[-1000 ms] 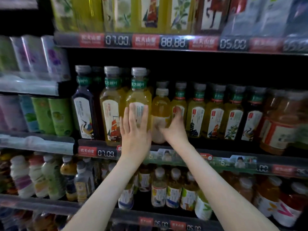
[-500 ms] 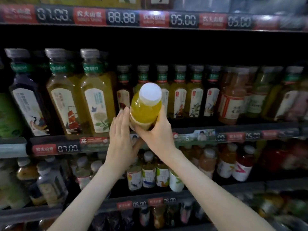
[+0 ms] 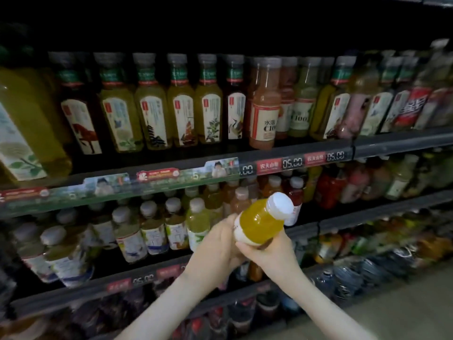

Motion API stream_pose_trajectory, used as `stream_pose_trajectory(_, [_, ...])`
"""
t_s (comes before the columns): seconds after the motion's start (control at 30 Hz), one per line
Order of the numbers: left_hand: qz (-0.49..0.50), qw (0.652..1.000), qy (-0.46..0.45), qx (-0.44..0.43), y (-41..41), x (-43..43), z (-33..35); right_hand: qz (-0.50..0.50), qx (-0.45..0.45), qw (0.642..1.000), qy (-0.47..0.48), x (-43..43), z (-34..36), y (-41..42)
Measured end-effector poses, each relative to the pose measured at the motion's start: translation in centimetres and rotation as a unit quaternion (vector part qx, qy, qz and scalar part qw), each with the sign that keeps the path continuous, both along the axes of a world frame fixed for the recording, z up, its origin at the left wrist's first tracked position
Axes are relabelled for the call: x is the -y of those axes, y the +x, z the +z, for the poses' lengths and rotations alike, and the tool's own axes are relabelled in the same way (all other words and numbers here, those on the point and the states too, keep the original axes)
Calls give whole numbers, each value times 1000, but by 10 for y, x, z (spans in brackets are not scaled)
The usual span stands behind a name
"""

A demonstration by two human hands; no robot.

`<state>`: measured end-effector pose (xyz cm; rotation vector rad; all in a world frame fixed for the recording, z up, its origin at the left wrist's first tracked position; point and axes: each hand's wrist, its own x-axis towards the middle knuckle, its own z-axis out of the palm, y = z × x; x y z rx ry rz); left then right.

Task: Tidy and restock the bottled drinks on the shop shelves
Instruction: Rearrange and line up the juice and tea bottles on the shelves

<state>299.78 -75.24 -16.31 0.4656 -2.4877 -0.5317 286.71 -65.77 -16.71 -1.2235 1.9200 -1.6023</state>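
Grip: right hand curls round the base of the juice bottle from below, and left hand wraps its lower side. Bottle is held tilted in the air, white cap up and right, just in front of the small bottles on the lower shelf. Looks full: yellow liquid, clear plastic, pale label band near the base. Judged fairly heavy, stiff-walled, smooth and perhaps slippery. Best taken round the mid-body, not the cap.
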Motion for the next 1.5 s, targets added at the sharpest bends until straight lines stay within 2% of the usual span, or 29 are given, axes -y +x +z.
stream_pose_trajectory(0.1, [87, 988, -61, 115, -18, 4, -24, -25, 48, 998, 22, -9, -25, -32])
stream_pose_trajectory(0.3, [289, 938, -58, 180, -18, 35, -39, -28, 90, 995, 34, 1, -60, -71])
stream_pose_trajectory(0.43, [300, 919, -148, 210, -15, 47, -45, 8, 121, 992, 25, 35, -85, -57])
stream_pose_trajectory(0.67, [310, 909, -170, 222, -10, 64, -73, 0, 161, 987, -14, 101, -120, -14])
stream_pose_trajectory(0.87, [293, 917, -185, 198, -5, 75, -91, -18, 64, 998, 17, 135, -133, -1])
stream_pose_trajectory(0.97, [305, 924, -161, 166, -10, 73, -95, -27, 20, 996, 78, 142, -128, -2])
stream_pose_trajectory(1.1, [329, 930, -133, 98, -20, 73, -97, -98, -173, 967, 160, 141, -120, 2])
stream_pose_trajectory(1.23, [359, 925, -112, 53, -32, 70, -101, -160, -340, 924, 72, 137, -105, -4])
stream_pose_trajectory(1.3, [370, 922, -103, 48, -37, 69, -105, -130, -405, 904, 42, 135, -100, -14])
stream_pose_trajectory(1.37, [386, 917, -91, 49, -42, 68, -109, -75, -455, 886, 55, 133, -101, -22])
stream_pose_trajectory(1.5, [411, 906, -90, 54, -56, 61, -111, -7, -486, 869, 88, 127, -101, -38])
